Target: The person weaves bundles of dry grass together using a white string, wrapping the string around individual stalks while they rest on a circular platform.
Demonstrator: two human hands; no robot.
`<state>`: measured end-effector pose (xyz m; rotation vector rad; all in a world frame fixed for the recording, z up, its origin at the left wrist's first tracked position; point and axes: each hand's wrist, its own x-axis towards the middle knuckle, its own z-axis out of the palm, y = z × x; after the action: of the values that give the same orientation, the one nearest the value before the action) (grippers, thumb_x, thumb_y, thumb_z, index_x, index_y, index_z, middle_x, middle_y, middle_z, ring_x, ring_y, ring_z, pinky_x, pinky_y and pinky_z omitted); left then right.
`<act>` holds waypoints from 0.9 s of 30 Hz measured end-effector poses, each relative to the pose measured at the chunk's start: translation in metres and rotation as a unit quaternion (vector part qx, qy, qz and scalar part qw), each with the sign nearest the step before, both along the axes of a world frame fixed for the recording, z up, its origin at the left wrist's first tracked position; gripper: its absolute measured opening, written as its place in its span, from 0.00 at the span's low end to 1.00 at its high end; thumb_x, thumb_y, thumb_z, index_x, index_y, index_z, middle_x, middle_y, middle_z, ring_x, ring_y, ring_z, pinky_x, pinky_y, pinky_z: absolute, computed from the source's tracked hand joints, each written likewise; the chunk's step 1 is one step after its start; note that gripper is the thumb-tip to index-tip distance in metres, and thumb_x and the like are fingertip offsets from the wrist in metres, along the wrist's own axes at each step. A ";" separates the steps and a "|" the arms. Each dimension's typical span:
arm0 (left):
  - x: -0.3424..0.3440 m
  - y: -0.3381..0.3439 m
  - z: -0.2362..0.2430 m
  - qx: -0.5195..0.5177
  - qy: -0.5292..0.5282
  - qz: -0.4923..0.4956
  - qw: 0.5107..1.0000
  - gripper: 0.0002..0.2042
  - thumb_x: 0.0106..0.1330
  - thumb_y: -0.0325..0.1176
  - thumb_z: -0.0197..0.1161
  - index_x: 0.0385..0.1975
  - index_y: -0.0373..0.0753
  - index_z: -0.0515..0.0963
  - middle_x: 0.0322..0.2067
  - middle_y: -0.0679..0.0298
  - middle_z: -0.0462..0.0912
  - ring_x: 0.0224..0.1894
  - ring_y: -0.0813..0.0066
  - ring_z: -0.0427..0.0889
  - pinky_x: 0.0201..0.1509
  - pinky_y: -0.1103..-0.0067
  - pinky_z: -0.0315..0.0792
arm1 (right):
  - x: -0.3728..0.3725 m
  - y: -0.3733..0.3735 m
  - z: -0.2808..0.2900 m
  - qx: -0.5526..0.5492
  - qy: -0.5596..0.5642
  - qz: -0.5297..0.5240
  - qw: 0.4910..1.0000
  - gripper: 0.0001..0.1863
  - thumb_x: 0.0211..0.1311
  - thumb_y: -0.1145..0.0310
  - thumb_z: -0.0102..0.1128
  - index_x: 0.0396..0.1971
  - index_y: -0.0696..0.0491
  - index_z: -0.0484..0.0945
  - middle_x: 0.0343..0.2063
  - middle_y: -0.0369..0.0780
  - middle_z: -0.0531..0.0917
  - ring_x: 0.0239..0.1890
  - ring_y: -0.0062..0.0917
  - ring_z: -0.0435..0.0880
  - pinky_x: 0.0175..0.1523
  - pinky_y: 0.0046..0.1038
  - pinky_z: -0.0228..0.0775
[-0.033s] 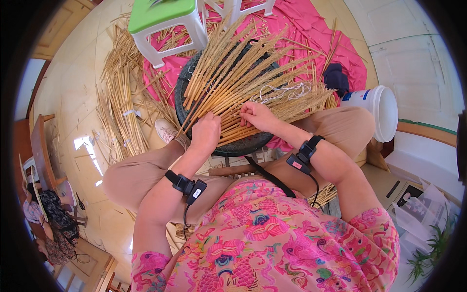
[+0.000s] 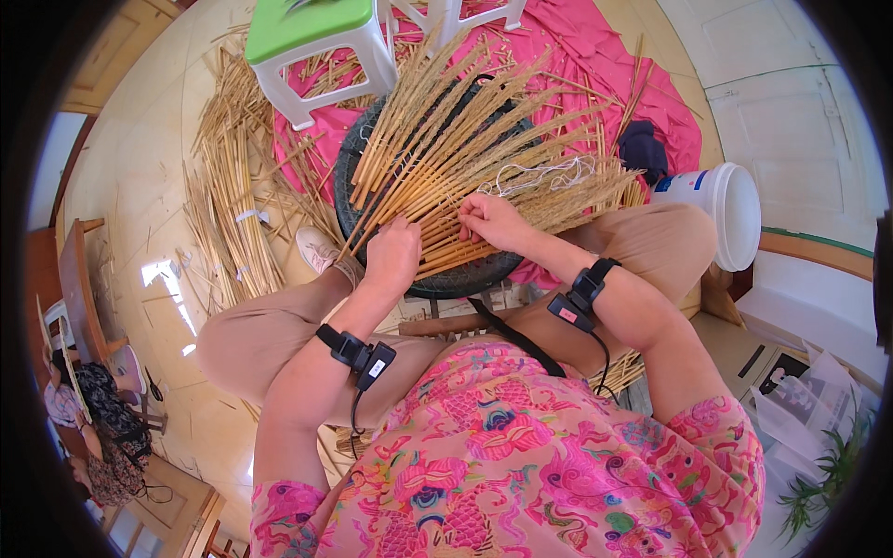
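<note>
The dry stalks with feathery tops (image 2: 437, 181) lie in a fan over the round dark stand (image 2: 473, 278). Their bare ends point to its left and near edges, and their tops go past its far and right edges. The left hand (image 2: 394, 251) rests on the bare ends, near the stand's near edge. Its fingers are curled closed, but the back of the hand covers what is under them, so I cannot tell what they have hold of. The right hand (image 2: 495, 223) is just beside it, with thumb and forefinger pinched together over the stalks; whether a thread is between them I cannot tell.

A loose white cord (image 2: 549, 168) lies in tangled loops among the tops, toward the right edge. If it were pulled quickly, the loops could catch on the feathery tops and make a knot, or break them. If the left hand lost its pressure, the stalks could roll and the fan lose its spacing. Too strong a pull could crack a thin stalk.
</note>
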<state>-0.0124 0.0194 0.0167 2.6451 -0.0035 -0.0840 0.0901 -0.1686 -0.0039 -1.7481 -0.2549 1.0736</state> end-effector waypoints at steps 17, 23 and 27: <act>0.008 0.009 -0.007 0.115 0.085 -0.015 0.990 0.08 0.52 0.23 0.56 0.32 0.32 0.75 0.31 0.52 0.79 0.38 0.58 0.80 0.39 0.71 0.76 | -0.001 -0.001 -0.002 0.000 0.011 -0.001 1.000 0.05 0.64 0.73 0.49 0.34 0.58 0.72 0.22 0.37 0.81 0.21 0.17 0.76 0.27 0.19 0.68; 0.011 0.011 -0.003 0.055 0.150 0.022 0.987 0.07 0.51 0.26 0.58 0.29 0.33 0.75 0.31 0.51 0.78 0.37 0.56 0.80 0.39 0.69 0.75 | 0.000 -0.001 -0.003 0.006 0.013 -0.005 1.000 0.05 0.64 0.73 0.49 0.34 0.58 0.72 0.21 0.37 0.81 0.20 0.16 0.75 0.26 0.19 0.67; 0.011 0.023 0.000 -0.035 0.111 -0.021 0.993 0.06 0.51 0.28 0.58 0.28 0.36 0.74 0.32 0.52 0.78 0.36 0.53 0.79 0.38 0.65 0.73 | -0.001 -0.001 -0.003 0.006 0.003 -0.002 1.000 0.04 0.64 0.74 0.49 0.33 0.58 0.72 0.21 0.37 0.81 0.20 0.16 0.75 0.25 0.19 0.67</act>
<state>-0.0012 0.0428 0.0169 2.5520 0.0113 -0.3860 0.0891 -0.1692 -0.0069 -1.7331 -0.2530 1.0729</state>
